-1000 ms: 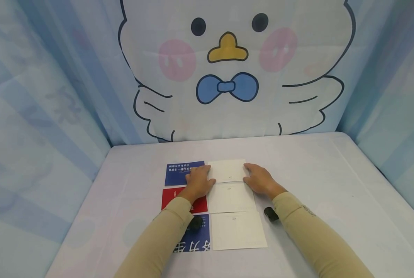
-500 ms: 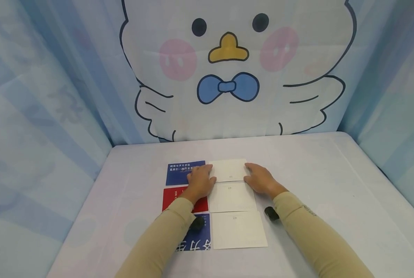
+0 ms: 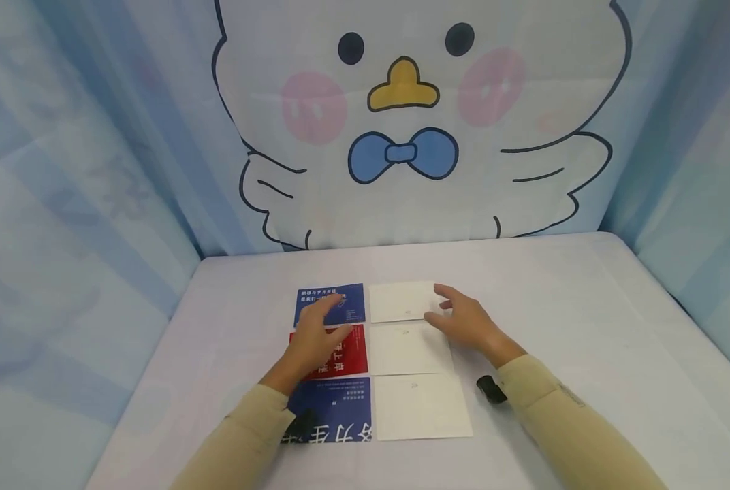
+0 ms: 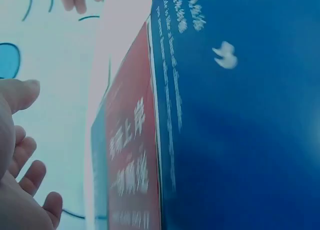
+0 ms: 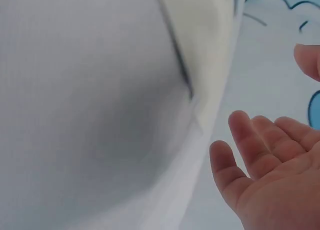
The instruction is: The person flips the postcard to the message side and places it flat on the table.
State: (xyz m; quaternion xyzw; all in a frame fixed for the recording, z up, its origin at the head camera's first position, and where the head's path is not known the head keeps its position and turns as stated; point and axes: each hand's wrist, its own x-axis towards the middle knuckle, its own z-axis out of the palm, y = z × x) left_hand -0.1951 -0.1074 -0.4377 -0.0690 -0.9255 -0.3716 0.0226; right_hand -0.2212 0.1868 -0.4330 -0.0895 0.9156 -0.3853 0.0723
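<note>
Six-panel layout aside, three printed cards lie in a left column: a blue card (image 3: 353, 306) at the back, a red card (image 3: 357, 350) in the middle, a blue card with large white characters (image 3: 340, 401) in front. Beside them run three cream blank cards: back (image 3: 402, 301), middle (image 3: 410, 350) and front (image 3: 423, 408). My left hand (image 3: 312, 340) hovers over the printed cards, fingers spread and holding nothing; the left wrist view shows loosely bent fingers (image 4: 32, 177). At the right edge of the back cream card is my right hand (image 3: 466, 323), its relaxed fingers (image 5: 250, 145) holding nothing.
A white-covered table (image 3: 585, 327) bears the cards. Behind it hangs a curtain (image 3: 402, 211) printed with a cartoon bird, and blue patterned curtains (image 3: 65, 204) enclose the sides. A dark wrist-worn device (image 3: 491, 389) shows under the right sleeve.
My left hand has let go of the back cream card's left edge and moved left over the printed cards. My right hand has loosened and lifted slightly off its right edge.
</note>
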